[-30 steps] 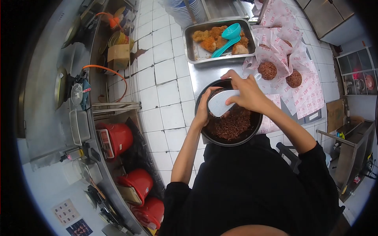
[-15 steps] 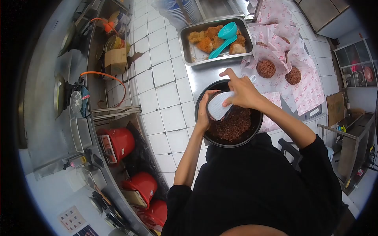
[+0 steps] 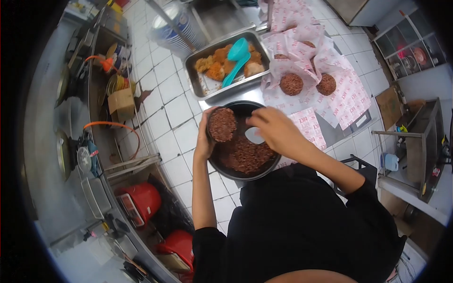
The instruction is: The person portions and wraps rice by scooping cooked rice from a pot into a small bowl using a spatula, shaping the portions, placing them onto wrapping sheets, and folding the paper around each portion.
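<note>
My left hand [image 3: 204, 137] is wrapped round a small bowl packed with reddish-brown rice [image 3: 222, 125], at the left rim of a black pot [image 3: 243, 178]. Loose rice [image 3: 246, 155] lies in the pot. Over the pot's right side, my right hand [image 3: 276, 129], slightly blurred, grips a white paddle [image 3: 255, 136], its flat end low toward the rice. Round rice patties [image 3: 291, 84] rest on printed paper [image 3: 347, 101] at the upper right.
Beyond the pot is a metal tray [image 3: 228, 94] of fried pieces [image 3: 216, 71] with a turquoise ladle [image 3: 238, 60]. Stacked blue-and-white containers [image 3: 174, 26] stand at its upper left. Red bins [image 3: 141, 203] sit under the left counter.
The paddle has come away from the small bowl, down toward the loose rice. My left hand has tilted the bowl so its packed rice faces up. The whole view has turned.
</note>
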Available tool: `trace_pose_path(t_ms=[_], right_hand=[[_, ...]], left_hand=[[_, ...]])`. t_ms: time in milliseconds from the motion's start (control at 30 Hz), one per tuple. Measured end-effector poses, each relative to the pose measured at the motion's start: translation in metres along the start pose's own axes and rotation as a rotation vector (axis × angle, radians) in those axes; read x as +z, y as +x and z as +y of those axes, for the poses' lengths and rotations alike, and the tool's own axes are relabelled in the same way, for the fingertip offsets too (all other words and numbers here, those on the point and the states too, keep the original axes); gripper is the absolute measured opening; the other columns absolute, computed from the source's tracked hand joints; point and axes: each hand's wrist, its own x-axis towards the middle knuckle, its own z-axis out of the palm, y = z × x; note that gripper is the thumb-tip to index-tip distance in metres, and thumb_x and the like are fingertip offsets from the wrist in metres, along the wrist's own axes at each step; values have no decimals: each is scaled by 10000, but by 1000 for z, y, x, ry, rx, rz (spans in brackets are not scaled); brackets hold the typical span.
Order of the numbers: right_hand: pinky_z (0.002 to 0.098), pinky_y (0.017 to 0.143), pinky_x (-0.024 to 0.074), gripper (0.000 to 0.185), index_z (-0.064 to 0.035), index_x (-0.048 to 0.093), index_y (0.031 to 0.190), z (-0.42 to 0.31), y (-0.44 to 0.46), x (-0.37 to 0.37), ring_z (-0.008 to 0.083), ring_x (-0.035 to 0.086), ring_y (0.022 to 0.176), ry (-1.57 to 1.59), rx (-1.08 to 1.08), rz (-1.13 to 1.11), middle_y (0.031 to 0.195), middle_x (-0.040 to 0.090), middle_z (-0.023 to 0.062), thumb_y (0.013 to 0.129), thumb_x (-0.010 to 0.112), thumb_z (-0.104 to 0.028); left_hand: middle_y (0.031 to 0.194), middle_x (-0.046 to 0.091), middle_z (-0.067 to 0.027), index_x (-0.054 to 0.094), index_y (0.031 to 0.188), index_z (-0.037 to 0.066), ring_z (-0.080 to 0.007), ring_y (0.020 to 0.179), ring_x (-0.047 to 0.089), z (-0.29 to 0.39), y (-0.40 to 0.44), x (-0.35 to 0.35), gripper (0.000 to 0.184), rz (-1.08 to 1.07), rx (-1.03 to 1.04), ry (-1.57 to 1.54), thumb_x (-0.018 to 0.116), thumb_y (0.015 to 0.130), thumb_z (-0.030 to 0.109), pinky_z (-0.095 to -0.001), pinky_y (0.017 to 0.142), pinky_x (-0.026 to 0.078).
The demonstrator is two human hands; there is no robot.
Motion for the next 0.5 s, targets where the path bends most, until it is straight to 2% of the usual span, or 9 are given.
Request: trace_pose_path(t_ms=[33,67,100,133,167,267,367,467,500], right_hand=[[407,898,456,374,-45,591,1168,3,-3,-5,305,583,1007,86,29,138,1117,582,170,804,601,39],[395,924,449,354,-23,583,1198,20,-16,-4,319,567,1023,73,123,415,1118,573,172,852,548,44],[409,954,432,342,-4,562,1206,41,-32,-8,339,558,1051,69,237,554,1123,565,181,866,555,31],[433,953,428,404,-10,514,1259,62,-54,-8,336,541,1077,-42,379,585,1158,549,180,861,576,17],[434,945,432,526,-25,463,1305,88,-86,3,337,517,1110,-236,529,522,1201,522,193,817,658,-16],[455,976,407,681,-45,434,1343,130,-162,56,394,463,1176,-296,905,325,1291,474,235,744,757,-34],[396,906,460,670,-50,494,1284,119,-165,61,309,548,1130,7,861,626,1186,576,204,697,819,-53],[308,871,471,541,-30,559,1161,149,-172,49,171,608,987,483,1009,516,1023,648,148,686,818,-21],[248,794,477,343,-11,603,1031,161,-174,51,105,628,882,496,849,606,910,687,74,735,775,12]], left_hand=[[1279,571,-120,450,1334,90,-233,1183,577,2,6,-4,501,-3,23,23,333,1043,481,-389,983,503],[1283,570,-119,451,1335,91,-233,1186,576,2,12,-7,503,-3,44,45,333,1042,482,-390,984,503],[1294,570,-123,460,1335,86,-236,1182,583,1,19,-11,503,25,67,23,331,1044,475,-399,969,512],[1278,585,-132,476,1332,80,-253,1166,593,-3,29,-19,530,52,55,-19,329,1034,493,-415,961,516],[1263,600,-142,493,1329,75,-269,1151,603,-7,39,-30,557,79,44,-60,328,1025,511,-432,953,520],[1218,634,-157,535,1311,79,-298,1079,633,-2,52,-31,611,82,-2,-166,335,996,562,-472,855,551],[1228,622,-159,530,1310,75,-313,1088,617,9,51,-16,614,55,-8,-249,350,985,564,-444,751,554],[1219,614,-189,515,1309,44,-321,1058,626,21,39,12,679,-44,37,-486,335,971,605,-426,685,568],[1218,610,-195,513,1309,41,-326,1066,618,26,33,23,695,-60,45,-536,338,966,620,-419,669,562]])
